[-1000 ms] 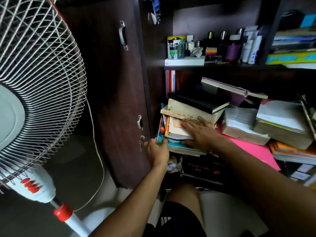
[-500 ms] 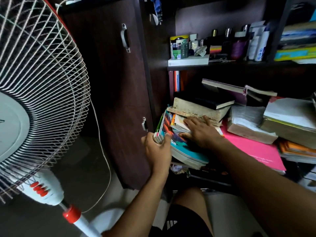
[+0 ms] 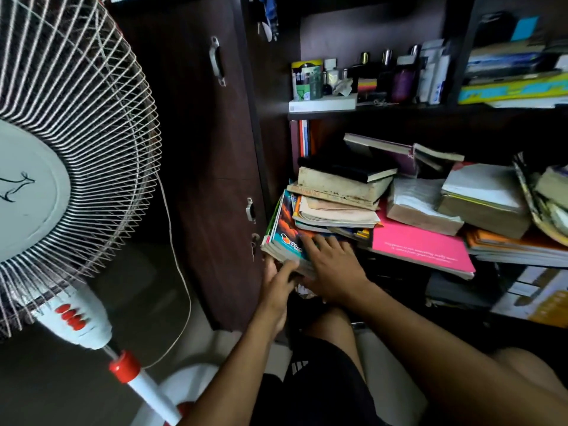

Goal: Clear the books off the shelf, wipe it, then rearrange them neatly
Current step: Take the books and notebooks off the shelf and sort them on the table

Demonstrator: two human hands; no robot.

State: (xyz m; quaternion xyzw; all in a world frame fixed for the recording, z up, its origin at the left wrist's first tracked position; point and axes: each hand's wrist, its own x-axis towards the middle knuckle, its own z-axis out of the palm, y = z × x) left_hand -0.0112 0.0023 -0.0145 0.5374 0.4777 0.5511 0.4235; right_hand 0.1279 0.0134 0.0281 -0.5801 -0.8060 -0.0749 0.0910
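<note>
Both hands on book bundle (image 3: 287, 238) | left hand (image 3: 278, 279) grips beneath | right hand (image 3: 333, 262) now flat, nearer edge

Your left hand (image 3: 278, 279) fingers vanish under the tilted bundle of colourful paperback books (image 3: 284, 233); the white pedestal fan (image 3: 61, 167) runs off the picture's left edge.

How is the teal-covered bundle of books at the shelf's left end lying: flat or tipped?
Tipped. The teal-covered bundle slants off the shelf edge, left hand gripping beneath, right hand on top.
</note>
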